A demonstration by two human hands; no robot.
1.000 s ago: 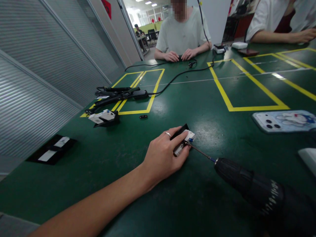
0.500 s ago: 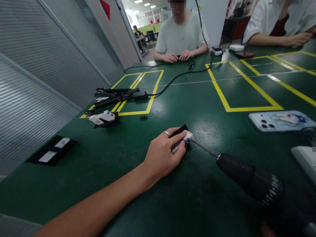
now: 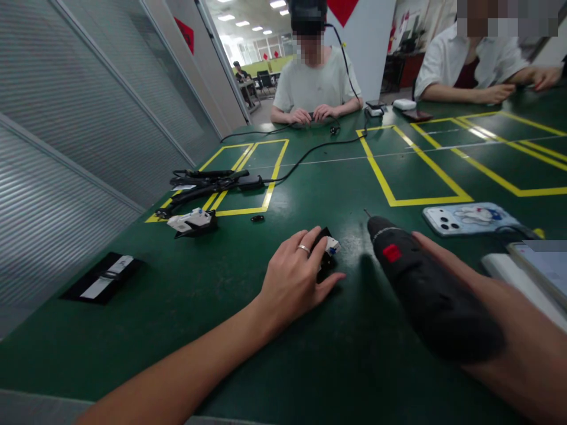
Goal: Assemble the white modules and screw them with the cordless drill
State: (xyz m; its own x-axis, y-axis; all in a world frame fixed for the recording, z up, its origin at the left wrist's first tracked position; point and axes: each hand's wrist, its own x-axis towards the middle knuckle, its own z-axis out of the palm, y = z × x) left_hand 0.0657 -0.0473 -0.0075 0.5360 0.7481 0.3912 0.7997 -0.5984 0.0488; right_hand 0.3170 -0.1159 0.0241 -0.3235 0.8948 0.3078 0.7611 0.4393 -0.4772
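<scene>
My left hand (image 3: 295, 277), with a ring on one finger, rests on the table with its fingers over a small black-and-white plastic part (image 3: 332, 245). A blue spot shows at the part's white end; its rest is partly under my fingers. The thumb is lifted a little away from it. To the right, my right hand (image 3: 509, 319) grips a black cordless drill (image 3: 425, 289) with a red mark on top. Its thin bit points away from me, apart from the part.
A similar white-and-black part (image 3: 192, 222), a black sheet with white strips (image 3: 104, 277) and a bundle of black rods (image 3: 212, 182) lie left. A phone (image 3: 469, 218) and a white box (image 3: 509, 277) lie right. Two people sit across the green table (image 3: 177, 307).
The drill's bit has come off the white end of the part, and the drill has swung to point forward. My left thumb has loosened from the part.
</scene>
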